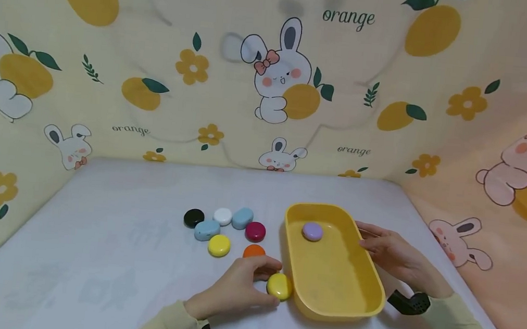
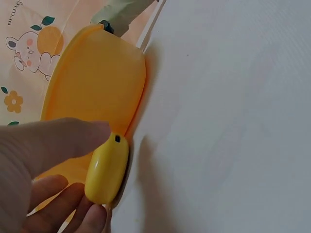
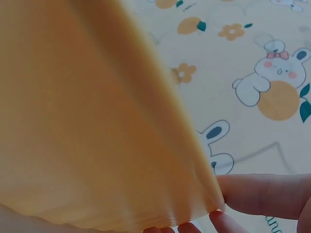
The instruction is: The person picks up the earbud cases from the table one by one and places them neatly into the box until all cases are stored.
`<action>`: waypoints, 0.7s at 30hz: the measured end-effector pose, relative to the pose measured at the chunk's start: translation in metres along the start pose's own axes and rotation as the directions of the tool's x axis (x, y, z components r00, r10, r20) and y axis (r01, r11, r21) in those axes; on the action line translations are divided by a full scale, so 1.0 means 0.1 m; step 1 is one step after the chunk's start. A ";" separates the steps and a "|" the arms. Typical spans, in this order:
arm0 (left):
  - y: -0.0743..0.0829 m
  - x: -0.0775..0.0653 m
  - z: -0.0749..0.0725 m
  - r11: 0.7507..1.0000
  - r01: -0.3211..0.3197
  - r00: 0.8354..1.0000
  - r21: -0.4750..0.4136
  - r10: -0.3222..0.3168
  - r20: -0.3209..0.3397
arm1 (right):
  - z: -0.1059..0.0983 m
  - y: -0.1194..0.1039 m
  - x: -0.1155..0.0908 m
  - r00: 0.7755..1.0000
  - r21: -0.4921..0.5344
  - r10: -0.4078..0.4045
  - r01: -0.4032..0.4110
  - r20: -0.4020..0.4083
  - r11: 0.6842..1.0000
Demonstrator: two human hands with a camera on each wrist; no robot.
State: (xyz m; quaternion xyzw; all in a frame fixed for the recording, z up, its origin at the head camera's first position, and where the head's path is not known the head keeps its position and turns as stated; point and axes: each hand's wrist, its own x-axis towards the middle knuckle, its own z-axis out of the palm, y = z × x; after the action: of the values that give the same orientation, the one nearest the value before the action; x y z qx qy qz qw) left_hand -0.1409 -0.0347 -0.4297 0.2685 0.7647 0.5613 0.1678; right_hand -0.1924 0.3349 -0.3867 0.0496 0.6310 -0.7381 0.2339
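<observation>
The yellow piece is just beside the tray, pinched by the left hand, while the right hand grips the tray's other side, perhaps to stop it sliding.

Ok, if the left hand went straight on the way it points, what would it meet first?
Likely the near side of the tray, with the yellow piece in the left hand reaching it first; whether they already touch is unclear.
</observation>
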 end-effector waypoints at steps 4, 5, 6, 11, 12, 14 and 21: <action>0.02 0.01 0.01 1.000 0.007 1.000 0.001 -0.007 -0.003 | 0.02 -0.02 -0.01 1.000 -0.023 0.004 -0.005 -0.014 1.000; 0.02 0.02 0.01 1.000 0.011 1.000 0.002 -0.011 -0.003 | 0.02 -0.02 -0.01 1.000 -0.030 0.004 -0.005 -0.014 1.000; 0.02 0.02 0.01 1.000 0.014 1.000 0.004 -0.014 -0.003 | 0.02 -0.03 -0.02 1.000 -0.038 0.002 -0.003 -0.013 0.999; 0.01 0.04 0.02 1.000 0.003 1.000 0.021 -0.003 0.001 | 0.01 -0.06 -0.01 1.000 -0.060 -0.007 0.006 -0.015 0.998; 0.01 0.05 0.02 1.000 -0.005 1.000 0.022 0.005 0.001 | 0.01 -0.07 -0.01 1.000 -0.057 -0.006 0.005 -0.019 0.998; 0.01 0.06 0.03 1.000 -0.011 1.000 0.024 0.011 -0.001 | 0.01 -0.07 -0.02 1.000 -0.040 0.000 -0.001 -0.025 0.999; 0.00 0.02 0.04 0.998 0.017 1.000 0.052 -0.016 -0.017 | 0.03 -0.03 -0.01 1.000 -0.026 0.011 -0.012 -0.020 1.000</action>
State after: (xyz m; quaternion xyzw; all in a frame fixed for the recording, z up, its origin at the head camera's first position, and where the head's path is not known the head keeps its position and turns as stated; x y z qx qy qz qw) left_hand -0.1401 -0.0306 -0.4303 0.2618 0.7827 0.5419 0.1588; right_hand -0.1918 0.3325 -0.3824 0.0575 0.6424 -0.7281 0.2323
